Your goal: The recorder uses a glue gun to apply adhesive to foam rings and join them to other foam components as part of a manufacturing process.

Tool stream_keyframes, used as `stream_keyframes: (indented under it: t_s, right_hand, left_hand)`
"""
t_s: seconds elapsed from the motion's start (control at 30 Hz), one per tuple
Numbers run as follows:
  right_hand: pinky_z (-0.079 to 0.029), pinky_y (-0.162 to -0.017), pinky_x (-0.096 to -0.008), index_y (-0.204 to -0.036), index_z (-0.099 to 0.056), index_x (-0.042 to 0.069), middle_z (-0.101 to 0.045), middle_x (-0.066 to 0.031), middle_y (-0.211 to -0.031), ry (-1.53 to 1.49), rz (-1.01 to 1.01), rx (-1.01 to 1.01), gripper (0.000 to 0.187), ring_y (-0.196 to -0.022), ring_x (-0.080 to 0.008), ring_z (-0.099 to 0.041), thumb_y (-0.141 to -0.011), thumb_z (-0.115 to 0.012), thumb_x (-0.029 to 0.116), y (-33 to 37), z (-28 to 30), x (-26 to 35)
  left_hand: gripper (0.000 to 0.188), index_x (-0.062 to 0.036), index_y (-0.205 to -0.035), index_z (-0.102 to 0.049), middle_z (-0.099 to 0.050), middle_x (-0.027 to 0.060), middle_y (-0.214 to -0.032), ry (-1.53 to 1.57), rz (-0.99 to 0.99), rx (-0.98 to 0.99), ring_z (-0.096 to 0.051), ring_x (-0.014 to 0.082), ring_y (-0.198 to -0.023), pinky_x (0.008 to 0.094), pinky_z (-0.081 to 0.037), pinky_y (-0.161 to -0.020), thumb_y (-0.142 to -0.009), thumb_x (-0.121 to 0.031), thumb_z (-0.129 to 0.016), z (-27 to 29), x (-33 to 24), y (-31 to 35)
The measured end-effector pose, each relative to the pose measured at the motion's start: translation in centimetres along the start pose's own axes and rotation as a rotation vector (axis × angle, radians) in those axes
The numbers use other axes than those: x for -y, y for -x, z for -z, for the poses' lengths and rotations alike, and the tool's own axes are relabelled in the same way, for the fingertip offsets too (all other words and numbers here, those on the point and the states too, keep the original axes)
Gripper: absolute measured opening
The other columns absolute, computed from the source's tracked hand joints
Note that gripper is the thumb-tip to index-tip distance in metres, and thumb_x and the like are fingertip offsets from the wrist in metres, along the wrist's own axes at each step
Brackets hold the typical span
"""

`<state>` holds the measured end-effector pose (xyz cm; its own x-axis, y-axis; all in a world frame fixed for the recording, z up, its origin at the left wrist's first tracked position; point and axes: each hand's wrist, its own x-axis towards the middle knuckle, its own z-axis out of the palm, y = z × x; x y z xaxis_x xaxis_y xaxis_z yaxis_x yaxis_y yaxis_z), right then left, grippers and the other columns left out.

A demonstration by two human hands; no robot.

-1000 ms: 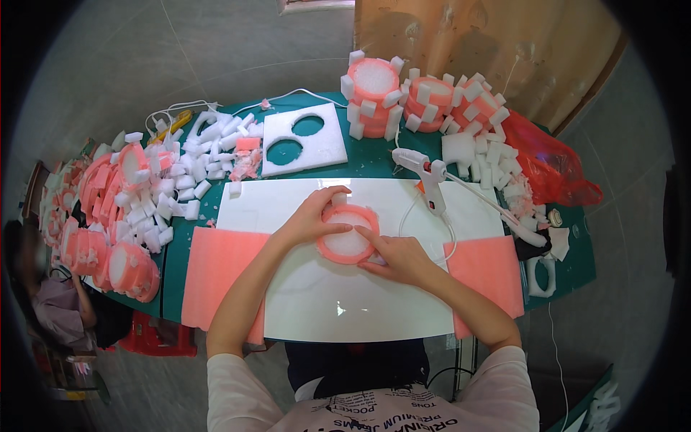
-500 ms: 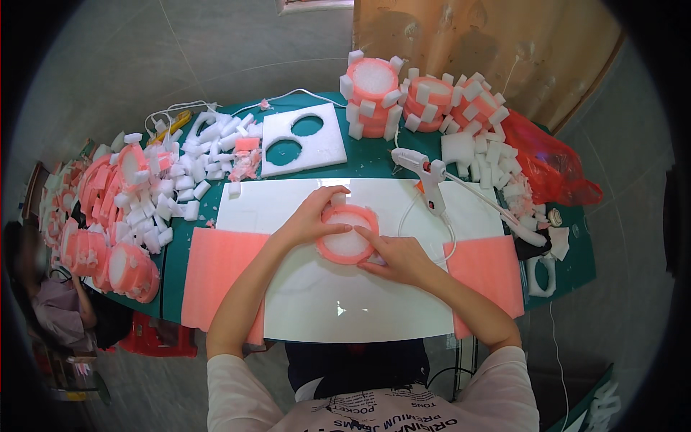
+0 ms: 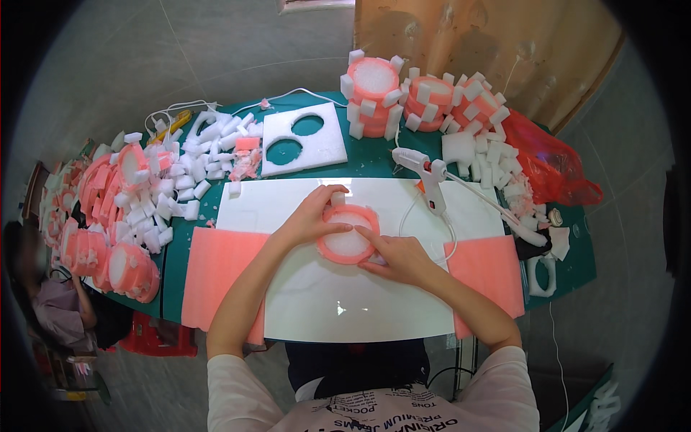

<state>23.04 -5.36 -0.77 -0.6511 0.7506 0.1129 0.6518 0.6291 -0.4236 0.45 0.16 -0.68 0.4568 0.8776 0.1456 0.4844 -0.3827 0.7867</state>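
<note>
A round pink foam ring (image 3: pixel 332 251) with a white foam centre (image 3: pixel 349 237) lies on the white board (image 3: pixel 345 302) in front of me. My left hand (image 3: pixel 317 216) grips it from the left, thumb across the top and fingers curled round the far side. By those fingertips a small white foam block (image 3: pixel 338 199) stands against the ring's far edge. From the right, my right hand (image 3: pixel 392 253) pinches the near right edge, its thumb on the top face. A bit of white foam shows between its fingers, mostly hidden.
A white hot glue gun (image 3: pixel 423 173) with its cord rests at the back right. Behind are stacked foam rings (image 3: pixel 374 79) and a red plastic bag (image 3: pixel 547 158). White foam blocks (image 3: pixel 183 180) pile up left, beside a holed foam sheet (image 3: pixel 324 147). Another person (image 3: pixel 65 306) sits far left.
</note>
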Motion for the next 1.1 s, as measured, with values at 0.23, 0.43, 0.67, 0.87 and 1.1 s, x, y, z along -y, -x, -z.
stream_keyframes:
  t_s: [0.23,0.43,0.67,0.87,1.1]
  right_hand:
    - [-0.042,-0.047,-0.0375,-0.13,-0.037,0.013,-0.058,-0.0071,-0.071,-0.01,0.007,-0.003,0.061,-0.06,-0.027,-0.06,-0.08,-0.06,0.04,-0.03,-0.02,0.04]
    - [-0.042,-0.047,-0.0375,-0.13,-0.037,0.013,-0.058,-0.0069,-0.071,0.005,-0.001,0.005,0.062,-0.061,-0.0268,-0.06,-0.08,-0.06,0.041,-0.02,0.08,0.06]
    - [-0.044,-0.05,-0.036,-0.129,-0.039,0.012,-0.06,-0.0075,-0.072,0.003,-0.001,-0.007,0.064,-0.06,-0.0261,-0.06,-0.077,-0.064,0.038,-0.02,0.1,0.11]
    - [-0.042,-0.048,-0.0372,-0.13,-0.037,0.014,-0.058,-0.007,-0.07,0.012,-0.01,0.009,0.062,-0.06,-0.0268,-0.059,-0.08,-0.061,0.04,0.0,0.03,0.03]
    - [-0.043,-0.049,-0.0369,-0.131,-0.038,0.014,-0.059,-0.0071,-0.071,0.01,-0.008,0.008,0.063,-0.059,-0.0264,-0.059,-0.079,-0.062,0.04,-0.05,0.22,0.21]
  left_hand:
    - [0.066,-0.009,-0.122,-0.045,-0.05,0.0136,-0.106,-0.007,-0.019,-0.017,-0.052,0.0272,-0.094,0.0348,-0.044,-0.084,-0.066,-0.027,-0.075,-0.15,0.28,0.07]
    - [0.068,-0.0123,-0.125,-0.044,-0.048,0.0128,-0.097,-0.029,0.029,0.01,-0.051,0.0267,-0.089,0.0349,-0.044,-0.08,-0.067,-0.028,-0.074,-0.18,0.1,0.08]
    - [0.066,-0.0121,-0.124,-0.046,-0.048,0.0131,-0.096,-0.037,0.019,0.002,-0.051,0.0272,-0.089,0.0348,-0.044,-0.08,-0.067,-0.028,-0.075,-0.15,0.09,0.11]
    - [0.061,-0.0103,-0.122,-0.048,-0.051,0.0106,-0.099,-0.056,-0.011,-0.03,-0.052,0.0226,-0.085,0.0312,-0.044,-0.077,-0.069,-0.027,-0.073,-0.36,0.25,0.15]
    - [0.042,-0.0107,-0.122,-0.048,-0.051,0.0113,-0.097,-0.062,-0.002,-0.049,-0.052,0.0224,-0.084,0.0304,-0.044,-0.078,-0.082,-0.018,-0.059,-0.47,0.09,0.22]
